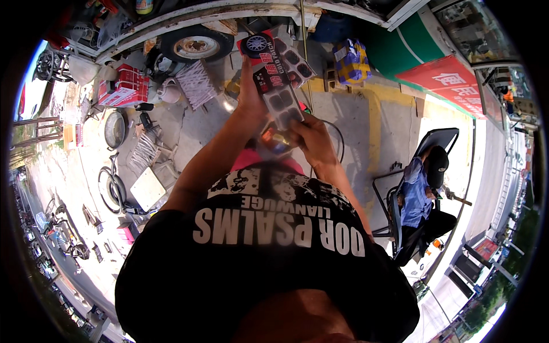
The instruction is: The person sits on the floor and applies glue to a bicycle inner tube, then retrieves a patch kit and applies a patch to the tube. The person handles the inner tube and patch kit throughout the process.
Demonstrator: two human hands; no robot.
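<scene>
Clamps a blister pack (281,102) by its left edge in the left hand (253,94), ahead of the black shirt (274,228) — meets its lower end with the right hand (314,140), too blurred to tell whether pinching. Shows, beyond, a tyre (197,47) at left and a parcel (351,62) at right.

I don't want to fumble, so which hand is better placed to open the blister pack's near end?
Likely your right hand: it sits, slightly blurred, at the near end of the blister pack, while your left hand holds it farther up, on the left side.
</scene>
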